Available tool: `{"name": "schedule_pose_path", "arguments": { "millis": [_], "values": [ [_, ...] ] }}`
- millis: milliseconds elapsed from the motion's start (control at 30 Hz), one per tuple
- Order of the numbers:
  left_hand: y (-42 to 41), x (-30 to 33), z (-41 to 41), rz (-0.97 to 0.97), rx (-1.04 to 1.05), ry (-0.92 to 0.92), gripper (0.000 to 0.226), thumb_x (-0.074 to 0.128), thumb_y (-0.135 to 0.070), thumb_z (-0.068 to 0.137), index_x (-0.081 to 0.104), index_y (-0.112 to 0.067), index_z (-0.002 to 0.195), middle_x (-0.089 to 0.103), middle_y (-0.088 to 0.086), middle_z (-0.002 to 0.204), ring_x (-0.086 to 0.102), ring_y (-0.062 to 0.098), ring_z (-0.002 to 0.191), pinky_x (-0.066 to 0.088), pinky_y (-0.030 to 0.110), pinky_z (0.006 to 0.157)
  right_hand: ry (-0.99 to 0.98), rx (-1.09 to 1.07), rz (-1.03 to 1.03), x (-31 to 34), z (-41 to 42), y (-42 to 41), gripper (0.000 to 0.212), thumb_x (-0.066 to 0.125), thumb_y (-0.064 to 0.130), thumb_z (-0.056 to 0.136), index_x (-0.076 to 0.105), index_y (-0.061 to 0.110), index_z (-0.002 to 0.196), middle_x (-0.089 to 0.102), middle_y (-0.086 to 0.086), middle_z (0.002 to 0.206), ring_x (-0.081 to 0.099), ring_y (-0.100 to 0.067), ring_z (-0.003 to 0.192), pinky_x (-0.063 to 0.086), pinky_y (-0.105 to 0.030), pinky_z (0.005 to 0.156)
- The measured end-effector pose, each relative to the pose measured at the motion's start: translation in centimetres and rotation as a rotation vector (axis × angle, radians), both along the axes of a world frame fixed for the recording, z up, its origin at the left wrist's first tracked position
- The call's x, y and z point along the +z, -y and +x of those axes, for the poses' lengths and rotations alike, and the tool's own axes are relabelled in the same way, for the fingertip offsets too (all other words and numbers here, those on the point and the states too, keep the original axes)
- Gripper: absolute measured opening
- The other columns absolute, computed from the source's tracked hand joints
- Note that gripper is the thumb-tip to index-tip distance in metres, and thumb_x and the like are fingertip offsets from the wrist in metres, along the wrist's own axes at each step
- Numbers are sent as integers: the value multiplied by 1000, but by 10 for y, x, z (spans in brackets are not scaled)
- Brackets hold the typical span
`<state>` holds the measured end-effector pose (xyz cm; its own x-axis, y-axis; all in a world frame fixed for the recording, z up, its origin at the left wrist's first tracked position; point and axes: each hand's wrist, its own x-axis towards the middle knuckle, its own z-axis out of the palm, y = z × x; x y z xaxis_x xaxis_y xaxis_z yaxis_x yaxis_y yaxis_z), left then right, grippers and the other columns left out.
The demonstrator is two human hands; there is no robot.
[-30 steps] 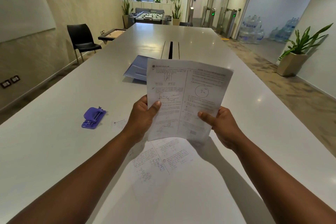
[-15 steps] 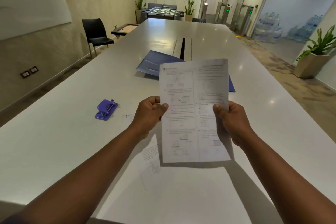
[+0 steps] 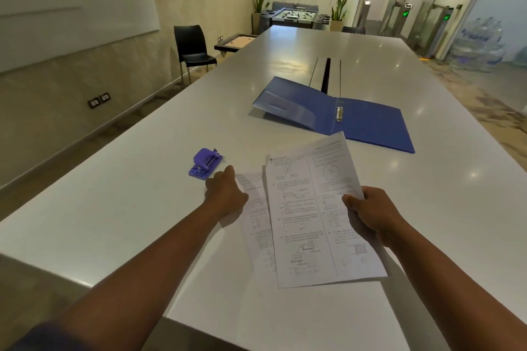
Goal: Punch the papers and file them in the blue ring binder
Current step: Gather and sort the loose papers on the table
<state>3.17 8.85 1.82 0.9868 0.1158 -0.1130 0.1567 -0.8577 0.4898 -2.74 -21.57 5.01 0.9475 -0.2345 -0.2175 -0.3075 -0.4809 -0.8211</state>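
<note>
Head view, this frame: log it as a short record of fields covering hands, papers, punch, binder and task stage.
left hand: released the sheet, reaching toward the hole punch, not touching it
right hand: grips the top sheet by its right edge
top sheet: printed, held over another sheet
lower sheet: flat on the table
hole punch: purple, on the table, unused
binder: blue, lying open, rings empty
stage: nothing filed yet
</note>
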Motion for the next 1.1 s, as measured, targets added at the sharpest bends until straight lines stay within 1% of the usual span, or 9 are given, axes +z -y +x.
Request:
{"name": "schedule_pose_path", "arguments": {
  "millis": [233,367,500,567,667,767,833,933,1100],
  "values": [
    [-8,3,8,-187,2,-2,60,72,-11,85,44,-6,139,59,9,131,58,27,116,54,40,94,-47,37,-14,-14,8,-10,14,58,16,100,70,8,99,76,-17,97,73,-39,83,61,-56,84],
    [-10,2,12,-403,34,-45,79,72,-4,85,33,-9,154,55,7,141,57,26,124,50,36,98,-66,58,-33,-18,10,-11,16,58,16,100,70,6,98,76,-21,93,73,-44,76,62,-58,76],
    [-11,-1,17,-420,32,-18,74,69,-4,88,34,-9,153,51,10,147,55,29,128,49,36,101,-75,79,-46,-20,10,-11,17,56,15,101,69,4,100,75,-23,89,70,-40,65,62,-50,68],
    [-11,-2,21,-331,5,2,61,66,-7,93,40,-6,148,49,12,148,54,30,129,46,33,97,-75,89,-44,-20,9,-11,18,56,15,102,69,3,100,73,-29,90,67,-43,64,59,-47,65],
    [-11,-6,31,-163,-62,-11,38,63,-15,95,52,-3,129,54,20,135,60,34,113,48,37,83,-70,84,-42,-20,9,-11,17,56,15,102,69,5,98,73,-30,94,70,-52,75,60,-54,69],
    [-10,-7,37,-73,-102,-36,40,65,-18,95,54,-12,133,47,16,136,60,29,108,49,34,82,-66,83,-48,-22,10,-11,17,56,17,102,70,7,101,75,-26,92,71,-51,81,61,-56,73],
    [-10,-6,39,-85,-97,-45,38,69,-15,93,55,-17,128,43,13,135,58,25,105,49,32,82,-63,87,-49,-24,11,-10,17,56,18,102,70,9,102,76,-21,93,72,-48,81,61,-56,79],
    [-11,-6,44,-156,-54,-32,27,73,-10,86,56,-19,104,48,10,126,61,26,103,55,36,83,-44,94,-57,-27,11,-9,15,58,19,100,70,10,100,76,-15,94,73,-38,81,60,-58,84],
    [-4,-15,34,-376,103,134,15,69,-11,88,58,-21,92,63,-7,84,63,17,79,47,30,65,-31,99,-28,-31,10,-6,17,57,21,101,70,10,99,76,-20,92,74,-44,81,61,-59,80]
  ]
}}
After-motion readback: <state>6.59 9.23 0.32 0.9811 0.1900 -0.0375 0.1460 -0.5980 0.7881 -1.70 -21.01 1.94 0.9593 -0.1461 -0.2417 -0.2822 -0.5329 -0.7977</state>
